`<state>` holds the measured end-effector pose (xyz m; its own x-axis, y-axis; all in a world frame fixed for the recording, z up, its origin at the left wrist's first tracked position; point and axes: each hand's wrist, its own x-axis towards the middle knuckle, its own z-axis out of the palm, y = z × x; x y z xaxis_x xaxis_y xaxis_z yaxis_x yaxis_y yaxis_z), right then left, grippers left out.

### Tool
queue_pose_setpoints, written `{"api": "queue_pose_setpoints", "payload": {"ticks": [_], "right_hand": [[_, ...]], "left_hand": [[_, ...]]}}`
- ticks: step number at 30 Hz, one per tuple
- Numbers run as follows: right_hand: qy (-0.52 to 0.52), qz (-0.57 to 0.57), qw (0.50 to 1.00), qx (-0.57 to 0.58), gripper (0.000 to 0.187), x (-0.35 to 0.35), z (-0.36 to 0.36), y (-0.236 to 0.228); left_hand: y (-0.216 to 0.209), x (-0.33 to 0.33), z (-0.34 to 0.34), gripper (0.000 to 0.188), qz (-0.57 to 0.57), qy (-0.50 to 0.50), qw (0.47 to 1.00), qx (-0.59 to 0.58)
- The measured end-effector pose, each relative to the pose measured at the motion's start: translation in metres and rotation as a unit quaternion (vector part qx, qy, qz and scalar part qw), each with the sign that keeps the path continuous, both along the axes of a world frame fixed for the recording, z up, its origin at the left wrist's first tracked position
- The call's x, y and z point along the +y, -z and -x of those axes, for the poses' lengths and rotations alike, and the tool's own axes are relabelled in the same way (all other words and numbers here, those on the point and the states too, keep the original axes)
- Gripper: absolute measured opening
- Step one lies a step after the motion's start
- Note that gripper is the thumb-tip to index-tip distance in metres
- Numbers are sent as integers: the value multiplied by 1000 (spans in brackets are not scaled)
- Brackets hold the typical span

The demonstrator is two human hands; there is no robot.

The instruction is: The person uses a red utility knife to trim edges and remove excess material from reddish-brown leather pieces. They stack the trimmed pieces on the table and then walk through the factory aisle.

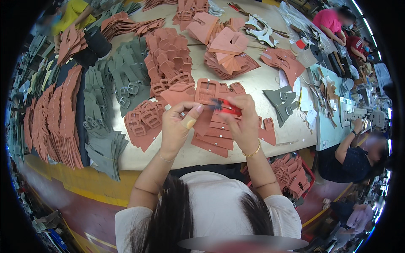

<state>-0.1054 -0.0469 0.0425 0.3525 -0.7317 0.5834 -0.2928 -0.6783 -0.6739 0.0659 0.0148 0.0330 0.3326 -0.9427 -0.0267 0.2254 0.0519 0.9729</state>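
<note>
In the middle of the table, my left hand (pixel 179 122) is closed, thumb and forefinger pinched at the edge of a terracotta leather piece with a large covered buckle (pixel 206 90). A tan plaster wraps its thumb. My right hand (pixel 244 120) is closed around a small red tool (pixel 229 107); its dark tip is blurred and points left, close to my left fingertips. Whether that tip touches the leather I cannot tell. Below my hands lies a fanned row of terracotta leather pieces (pixel 213 143). Left of them is a pile of terracotta buckled straps (pixel 145 122).
Stacks of terracotta pieces (pixel 168 55) and grey-green straps (pixel 126 63) cover the table's left and back. A grey-green buckled piece (pixel 282 103) lies right. Beside my right elbow stands a red crate (pixel 310 185) of leather pieces. A co-worker (pixel 350 156) sits at a sewing machine (pixel 371 118).
</note>
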Motion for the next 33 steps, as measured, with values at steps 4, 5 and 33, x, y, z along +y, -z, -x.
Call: {"api": "queue_pose_setpoints", "payload": {"ticks": [4,5,33], "right_hand": [[61,57,996,12,38,-4,3,3],[68,66,995,18,37,-4,2,3],[53,-197,936,-286,28,-4,-5,22]], "left_hand": [[-6,3,5,20,-9,-17,998,-64],[-8,4,6,20,-9,-22,997,-74],[-8,7,16,13,38,-46,988,-142]]}}
